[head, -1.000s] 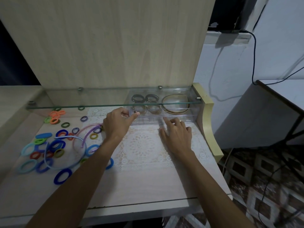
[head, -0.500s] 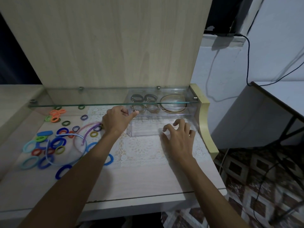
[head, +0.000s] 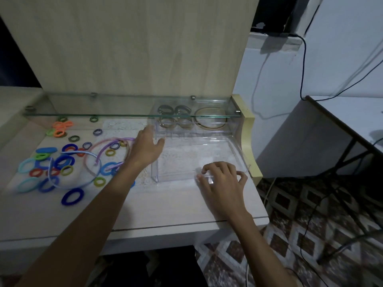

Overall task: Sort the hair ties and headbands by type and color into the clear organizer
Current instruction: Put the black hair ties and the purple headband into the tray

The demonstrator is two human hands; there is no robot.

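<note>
The clear organizer [head: 233, 129] stands under a glass shelf at the back right of the desk. Its top compartments hold dark hair ties [head: 165, 110] and a thin brown headband [head: 210, 126]. Its clear drawer [head: 176, 176] is pulled far out toward me and looks empty. My right hand [head: 221, 183] grips the drawer's front right edge with curled fingers. My left hand [head: 145, 148] presses against the organizer's left side, fingers extended. Several loose hair ties [head: 68, 162] in blue, green, orange and red lie at the left, with a purple headband [head: 107, 141] and a blue one [head: 91, 179].
A glass shelf [head: 103, 115] runs low across the back, above the far hair ties. A white lace cloth [head: 143, 175] covers the desk's middle. A cream side panel [head: 248, 141] bounds the desk on the right, and the front edge [head: 165, 224] is close to me.
My right hand has drawn the clear drawer out of the organizer toward me. My left hand stayed at the organizer's left side, its fingers now straighter.
</note>
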